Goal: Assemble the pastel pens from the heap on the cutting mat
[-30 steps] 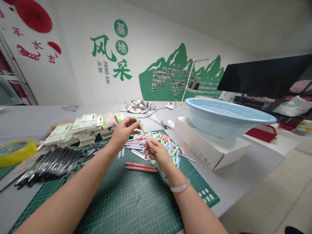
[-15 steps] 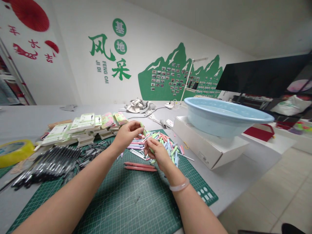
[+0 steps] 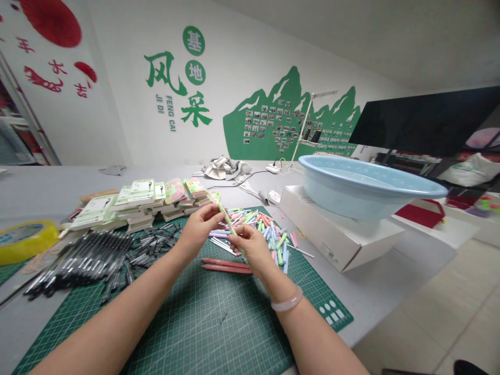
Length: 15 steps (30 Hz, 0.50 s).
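Between my two hands a light green pen is held at a slant above the mat. My left hand pinches its upper part, and my right hand closes on its lower end. Just below lie two pink-red pens, side by side on the green cutting mat. Behind and right of my hands spreads a heap of pastel pen parts in pink, blue, green and lilac, with thin white refills at its near left edge.
Black pens and black caps lie at the left, before stacked cards or boxes. Yellow tape is at far left. A blue basin rests on a white box at the right. Cloth lies behind.
The green pen's parts, held with a gap between my hands before, now form one line. My right hand has come up against the lower part; the view shifted slightly.
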Available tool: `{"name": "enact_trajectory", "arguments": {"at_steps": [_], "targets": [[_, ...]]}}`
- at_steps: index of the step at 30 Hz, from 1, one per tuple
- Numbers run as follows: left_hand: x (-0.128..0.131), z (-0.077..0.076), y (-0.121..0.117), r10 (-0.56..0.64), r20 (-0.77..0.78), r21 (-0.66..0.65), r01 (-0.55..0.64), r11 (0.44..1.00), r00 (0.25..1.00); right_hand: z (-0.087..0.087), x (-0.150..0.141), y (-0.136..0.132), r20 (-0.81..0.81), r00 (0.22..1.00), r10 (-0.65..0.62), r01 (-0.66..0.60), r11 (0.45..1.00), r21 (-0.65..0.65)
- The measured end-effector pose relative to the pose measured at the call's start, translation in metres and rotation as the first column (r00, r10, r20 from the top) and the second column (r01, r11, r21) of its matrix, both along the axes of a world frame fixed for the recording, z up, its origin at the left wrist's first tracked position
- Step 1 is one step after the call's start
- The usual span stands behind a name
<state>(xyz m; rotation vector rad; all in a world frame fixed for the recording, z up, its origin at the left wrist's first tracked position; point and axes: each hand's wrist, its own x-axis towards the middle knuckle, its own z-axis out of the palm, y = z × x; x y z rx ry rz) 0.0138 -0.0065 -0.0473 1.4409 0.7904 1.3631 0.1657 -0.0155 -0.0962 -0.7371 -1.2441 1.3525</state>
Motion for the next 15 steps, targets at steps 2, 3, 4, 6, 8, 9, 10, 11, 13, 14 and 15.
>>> {"name": "enact_trajectory", "arguments": {"at_steps": [2, 3, 4, 6, 8, 9, 10, 11, 13, 14, 15], "targets": [[0.0, 0.0003, -0.0009, -0.004, -0.016, 0.024, 0.005, 1.0, 1.0, -0.0004, -0.0023, -0.0006, 0.016, 1.0, -0.013, 0.013, 1.0, 0.009], [0.0002, 0.0006, -0.0015, -0.007, -0.024, 0.035, 0.008, 0.999, 1.0, -0.0001, -0.0034, -0.0011, 0.013, 1.0, -0.017, 0.017, 1.0, 0.004], [0.0003, 0.001, -0.002, -0.01, -0.033, 0.045, 0.012, 0.999, 0.999, 0.0003, -0.0044, -0.0017, 0.005, 1.0, -0.018, 0.018, 1.0, -0.005], [0.0004, 0.0016, -0.0028, -0.016, -0.045, 0.058, 0.018, 0.998, 0.999, 0.0008, -0.0057, -0.0024, -0.018, 1.0, -0.017, 0.016, 1.0, -0.023], [0.0001, 0.0018, -0.0029, -0.022, -0.052, 0.062, 0.025, 0.998, 0.998, 0.0004, -0.0058, -0.0024, -0.048, 0.999, -0.007, 0.006, 0.999, -0.033], [-0.0003, 0.0018, -0.0025, -0.023, -0.054, 0.061, 0.027, 0.998, 0.998, -0.0001, -0.0055, -0.002, -0.065, 0.998, 0.006, -0.008, 0.999, -0.037], [-0.0009, 0.0016, -0.0018, -0.023, -0.055, 0.06, 0.026, 0.998, 0.998, -0.0008, -0.0049, -0.0014, -0.081, 0.996, 0.023, -0.027, 0.999, -0.042], [-0.0017, 0.0013, -0.001, -0.02, -0.054, 0.057, 0.023, 0.998, 0.998, -0.0014, -0.0041, -0.0007, -0.095, 0.995, 0.045, -0.049, 0.998, -0.049], [-0.0033, 0.0005, 0.0009, -0.011, -0.046, 0.046, 0.013, 0.999, 0.999, -0.0022, -0.0024, 0.0006, -0.1, 0.991, 0.094, -0.101, 0.993, -0.067], [-0.0039, 0.0002, 0.0017, -0.008, -0.039, 0.038, 0.009, 0.999, 0.999, -0.0023, -0.0016, 0.001, -0.094, 0.988, 0.121, -0.128, 0.989, -0.078], [-0.0044, 0.0, 0.0021, -0.006, -0.029, 0.03, 0.007, 1.0, 1.0, -0.0021, -0.0011, 0.0011, -0.086, 0.986, 0.145, -0.152, 0.984, -0.09]]}}
